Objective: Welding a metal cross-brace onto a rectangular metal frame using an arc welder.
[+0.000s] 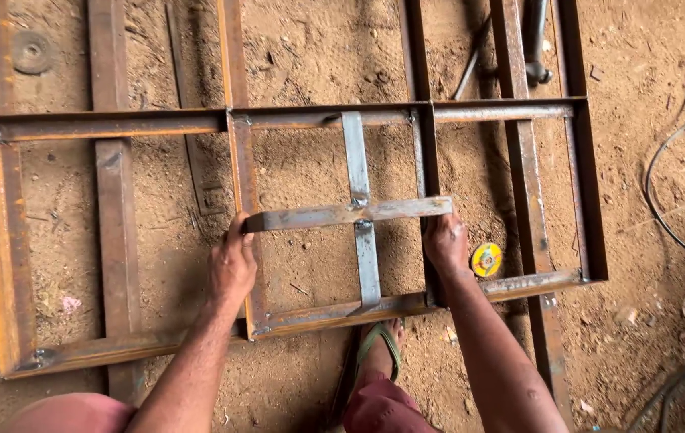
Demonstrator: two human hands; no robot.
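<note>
**Both hands on a flat bar laid across a steel frame**

Down on the sandy ground lies a rusty steel frame, welded from angle pieces into 3 open bays side by side. Across the middle bay sits a grey flat bar, running left to right and tilted slightly, its right end a little higher. It crosses over an upright flat strip that spans the same bay from the top rail to the bottom rail, and the 2 touch where they cross.

The left hand grips the bar's left end, fingers curled up around it beside the frame's inner upright. The right hand holds the bar's right end, closed on it just where it reaches the other upright.

A yellow grinding disc lies on the dirt in the right bay, near the right hand. A worn grey disc rests at the top left. A dark cable snakes along the right side, well apart from the frame. Below the bottom rail, a foot in a green sandal stands between the 2 forearms.
</note>
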